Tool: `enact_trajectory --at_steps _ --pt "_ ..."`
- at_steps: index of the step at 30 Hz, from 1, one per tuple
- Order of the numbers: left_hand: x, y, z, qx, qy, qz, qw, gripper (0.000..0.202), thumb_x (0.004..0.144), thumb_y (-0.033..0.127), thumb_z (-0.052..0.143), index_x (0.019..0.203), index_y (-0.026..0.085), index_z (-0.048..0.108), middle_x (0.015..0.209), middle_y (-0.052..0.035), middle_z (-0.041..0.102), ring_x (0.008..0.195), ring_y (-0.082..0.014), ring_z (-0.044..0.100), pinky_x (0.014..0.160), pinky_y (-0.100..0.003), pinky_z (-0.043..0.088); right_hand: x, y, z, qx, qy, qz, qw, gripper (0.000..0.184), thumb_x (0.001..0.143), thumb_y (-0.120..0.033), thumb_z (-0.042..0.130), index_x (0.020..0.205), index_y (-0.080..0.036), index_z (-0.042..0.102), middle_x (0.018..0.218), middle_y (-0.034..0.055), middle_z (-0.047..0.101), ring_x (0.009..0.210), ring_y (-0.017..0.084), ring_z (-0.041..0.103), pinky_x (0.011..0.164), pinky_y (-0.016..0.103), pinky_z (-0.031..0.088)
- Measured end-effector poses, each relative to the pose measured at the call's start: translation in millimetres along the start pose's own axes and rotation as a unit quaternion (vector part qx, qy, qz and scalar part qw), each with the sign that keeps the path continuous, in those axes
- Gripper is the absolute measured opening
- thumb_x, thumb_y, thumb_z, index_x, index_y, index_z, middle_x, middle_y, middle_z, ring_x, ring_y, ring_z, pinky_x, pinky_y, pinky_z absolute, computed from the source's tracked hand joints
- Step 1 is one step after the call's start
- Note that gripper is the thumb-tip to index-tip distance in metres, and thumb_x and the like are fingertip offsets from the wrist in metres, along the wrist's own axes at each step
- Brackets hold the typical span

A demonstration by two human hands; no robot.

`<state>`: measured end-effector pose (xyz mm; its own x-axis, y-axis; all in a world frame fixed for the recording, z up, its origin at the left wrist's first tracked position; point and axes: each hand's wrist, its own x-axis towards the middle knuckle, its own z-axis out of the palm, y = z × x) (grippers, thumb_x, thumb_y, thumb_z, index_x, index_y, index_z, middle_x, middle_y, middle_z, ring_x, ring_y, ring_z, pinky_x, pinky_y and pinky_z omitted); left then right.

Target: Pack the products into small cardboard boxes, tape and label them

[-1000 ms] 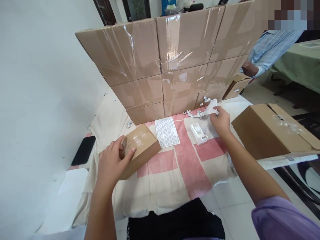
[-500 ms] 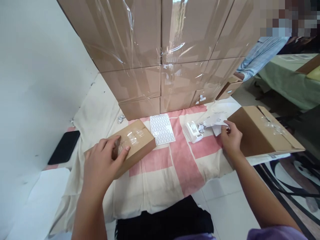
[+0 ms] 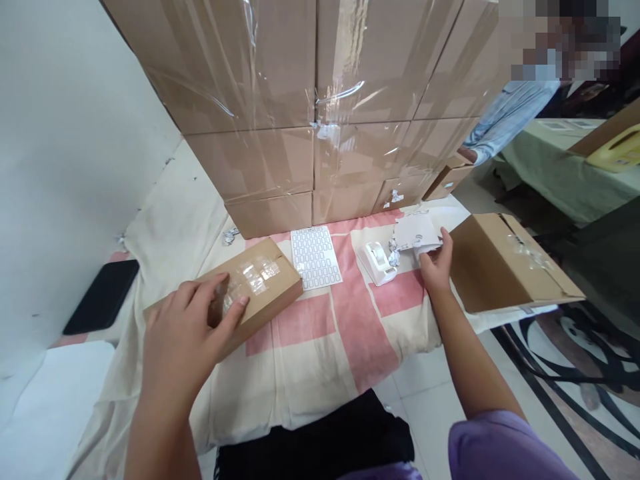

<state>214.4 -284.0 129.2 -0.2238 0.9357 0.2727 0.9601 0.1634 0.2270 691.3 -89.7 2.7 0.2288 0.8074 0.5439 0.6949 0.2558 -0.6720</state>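
Note:
My left hand [image 3: 185, 327] lies over a flat brown cardboard box [image 3: 265, 283], thumb and curled fingers pressing on its taped top. The box sits tilted to the cloth's pattern, with strips of clear tape across it. At the right, my right hand [image 3: 438, 261] pinches the edge of a white paper piece [image 3: 416, 230] with a small printed mark. Left of that paper stands a white tape dispenser [image 3: 379, 263], with crumpled scraps [image 3: 394, 255] beside it. A sheet of small outlined labels [image 3: 316, 257] lies between the box and the dispenser.
Large taped cartons [image 3: 270, 160] are stacked behind the work area. An open cardboard box [image 3: 520, 263] rests on its side at the right. On the left lies a black tablet-like slab [image 3: 101, 297]. A person in a light blue sleeve [image 3: 515, 117] is beyond the stack.
The view has shifted slightly, so most things sit further left. My right hand has turned, and the white paper now lies flatter. My left hand stays on the box.

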Motion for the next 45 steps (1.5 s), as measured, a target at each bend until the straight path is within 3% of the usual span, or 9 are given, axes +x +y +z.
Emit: enact_trajectory --at_steps 3,10,15,20,26,28,31,34,45 --pt "-1 -2 1.7 0.002 0.001 0.003 1.000 0.054 0.096 0.065 0.043 0.129 0.028 0.062 0.107 -0.0094 0.066 0.103 -0.0350 0.065 0.086 -0.048 0.046 3 4 -7 -0.063 0.024 -0.031 0.997 0.081 0.079 -0.025 0.050 0.156 -0.010 0.029 0.139 0.0222 0.050 0.126 0.033 0.054 0.107 0.054 0.047" --pt "-6 0 1.7 0.030 0.015 0.008 0.999 0.056 0.094 0.067 0.041 0.127 0.028 0.064 0.104 -0.0084 0.066 0.101 -0.0337 0.066 0.085 -0.046 0.047 5 -3 -12 -0.142 -0.046 -0.102 0.984 0.082 0.080 -0.019 0.047 0.159 -0.011 0.026 0.128 0.0202 0.052 0.124 0.035 0.049 0.108 0.058 0.043" --pt "-11 13 -2.5 0.040 0.028 -0.010 0.999 0.066 0.094 0.072 0.034 0.127 0.024 0.065 0.107 -0.0099 0.067 0.103 -0.0347 0.066 0.085 -0.047 0.046 6 -8 -12 -0.153 -0.080 -0.078 0.982 0.066 0.090 -0.024 0.043 0.155 -0.016 0.040 0.113 0.0164 0.058 0.114 0.035 0.053 0.103 0.055 0.046" --pt "-10 17 -2.9 0.055 0.029 -0.008 0.998 0.072 0.093 0.075 0.029 0.125 0.022 0.066 0.104 -0.0110 0.067 0.098 -0.0342 0.066 0.081 -0.046 0.045 7 -10 -10 -0.163 -0.067 -0.067 0.982 0.077 0.084 -0.034 0.056 0.154 -0.010 0.038 0.108 0.0149 0.057 0.108 0.036 0.048 0.102 0.057 0.044" --pt "-9 10 0.4 0.061 0.027 -0.002 0.998 0.068 0.093 0.073 0.033 0.128 0.024 0.064 0.102 -0.0100 0.065 0.099 -0.0340 0.065 0.083 -0.045 0.046 6 -11 -10 -0.199 -0.051 -0.006 0.979 0.079 0.079 -0.037 0.063 0.152 -0.014 0.043 0.110 0.0142 0.059 0.110 0.037 0.046 0.099 0.055 0.045" --pt "-9 7 1.4 0.060 0.023 -0.002 0.998 0.065 0.093 0.073 0.035 0.129 0.026 0.063 0.103 -0.0090 0.064 0.099 -0.0333 0.065 0.084 -0.044 0.045 6 -6 -9 -0.206 -0.071 0.006 0.976 0.066 0.080 -0.034 0.061 0.143 -0.015 0.053 0.113 0.0148 0.062 0.111 0.037 0.046 0.098 0.054 0.045" --pt "-9 7 1.5 0.057 0.024 -0.005 0.998 0.065 0.093 0.074 0.035 0.128 0.027 0.063 0.102 -0.0083 0.064 0.100 -0.0325 0.065 0.083 -0.043 0.045 6 3 -6 -0.215 -0.131 0.012 0.968 0.032 0.082 -0.034 0.061 0.108 -0.018 0.070 0.114 0.0153 0.064 0.109 0.037 0.046 0.098 0.056 0.044" --pt "-9 10 0.1 0.062 0.029 -0.007 0.998 0.064 0.093 0.072 0.032 0.127 0.027 0.062 0.104 -0.0088 0.064 0.099 -0.0321 0.065 0.082 -0.042 0.045 7 11 -4 -0.197 -0.130 0.007 0.972 0.011 0.083 -0.030 0.058 0.081 -0.021 0.064 0.104 0.0150 0.063 0.102 0.035 0.048 0.093 0.052 0.045" --pt "-8 13 -0.2 0.080 0.045 -0.005 0.996 0.065 0.096 0.069 0.034 0.126 0.023 0.067 0.101 -0.0080 0.066 0.099 -0.0328 0.067 0.078 -0.040 0.043 10 3 -7 -0.110 -0.055 0.017 0.992 0.016 0.082 -0.021 0.044 0.068 -0.024 0.038 0.066 -0.0006 0.046 0.065 0.019 0.044 0.062 0.033 0.033"
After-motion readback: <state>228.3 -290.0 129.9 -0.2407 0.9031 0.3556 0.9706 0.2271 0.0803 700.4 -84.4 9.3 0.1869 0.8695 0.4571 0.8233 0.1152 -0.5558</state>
